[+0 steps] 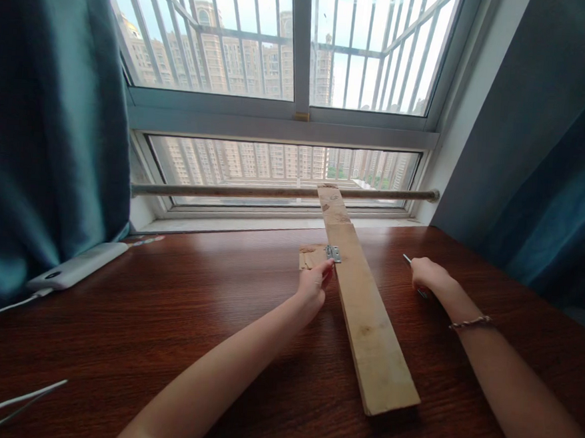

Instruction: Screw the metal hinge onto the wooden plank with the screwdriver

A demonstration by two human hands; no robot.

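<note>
A long pale wooden board (366,311) reaches from near the front of the table toward the window. A small wooden piece (312,255) lies against its left side, and a silver metal hinge (334,253) spans the joint. My left hand (312,284) is closed, thumb and fingers pinching at the hinge's near edge. To the right of the board, my right hand (431,277) is closed around a thin metal-shafted tool (406,259) whose tip points left and away; my fingers hide most of it. Small metal bits (422,293) show just below that hand.
A white power strip (81,267) with a cable rests at the table's left, by a dark teal curtain (54,109). Another white cable (19,400) lies at the front left. A horizontal rail (234,190) crosses before the window, near the board's far end.
</note>
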